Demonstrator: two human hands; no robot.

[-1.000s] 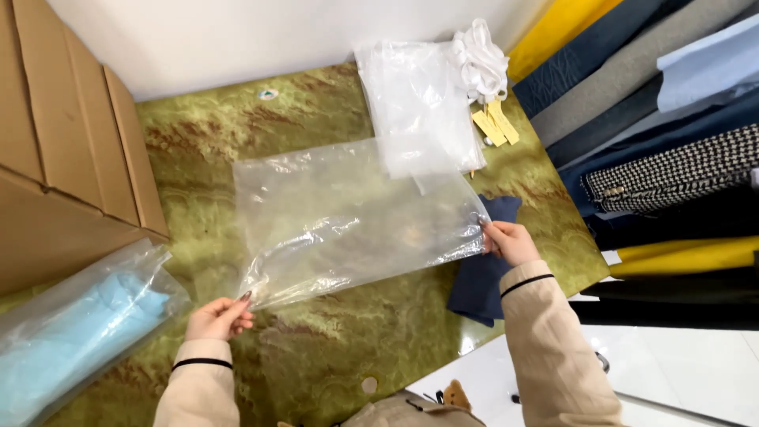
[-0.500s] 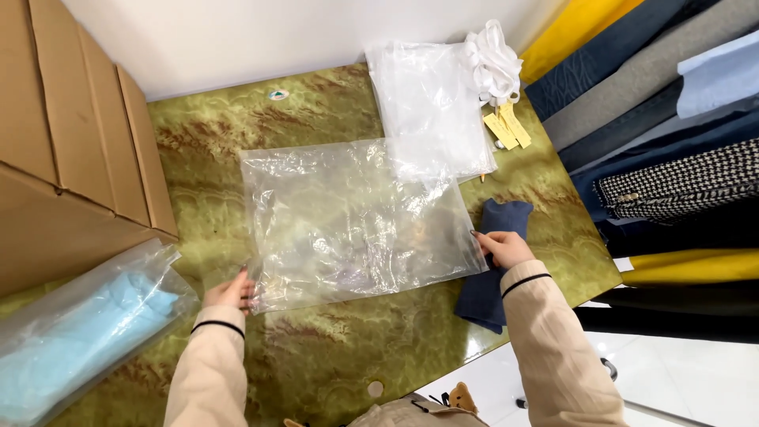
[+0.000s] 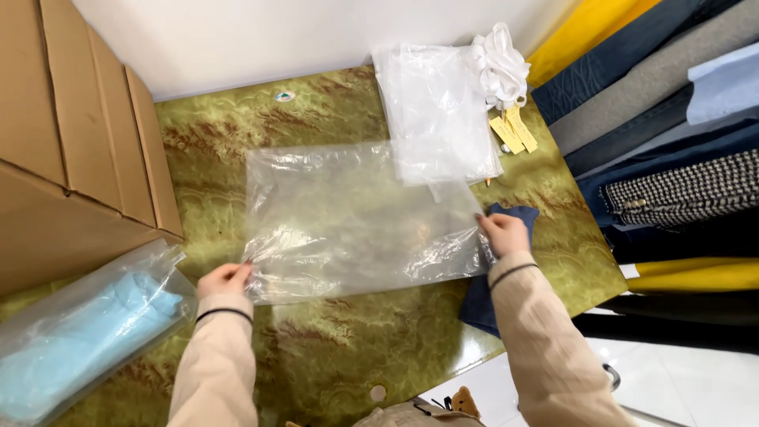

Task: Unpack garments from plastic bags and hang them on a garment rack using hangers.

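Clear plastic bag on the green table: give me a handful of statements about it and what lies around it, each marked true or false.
1. The left hand grips the near left corner of the clear plastic bag. True.
2. The right hand is empty and off the bag. False: it holds the bag's right edge.
3. A dark blue folded cloth lies under the right hand. True.
4. The stack of clear bags sits at the table's near left. False: it is at the far right, beside yellow tags.
5. A bagged light blue garment lies at the near left. True.
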